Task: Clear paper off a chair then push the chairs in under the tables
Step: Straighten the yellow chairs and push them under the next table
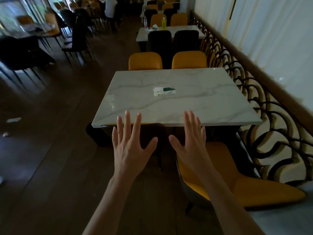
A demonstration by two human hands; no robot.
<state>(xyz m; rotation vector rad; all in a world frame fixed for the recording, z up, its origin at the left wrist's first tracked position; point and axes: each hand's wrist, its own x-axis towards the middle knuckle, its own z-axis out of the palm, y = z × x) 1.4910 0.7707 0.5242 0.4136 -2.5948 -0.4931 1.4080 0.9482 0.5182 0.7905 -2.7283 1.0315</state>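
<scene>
You have a single view, from the camera on your head, so nothing is shared with a second one. It looks forward and steeply down from standing height. Your left hand (130, 146) and right hand (189, 143) are close in the lower middle, both forearms running up from the bottom edge. The near edge of the surface (169, 102) sits just past your fingers (127, 116); its far edge lies mid-frame. Beyond it the view runs down the room to a further table (171, 31) near the top. The wide lens bends the railing (254, 99) along the right side, and the left side is blurred.
</scene>
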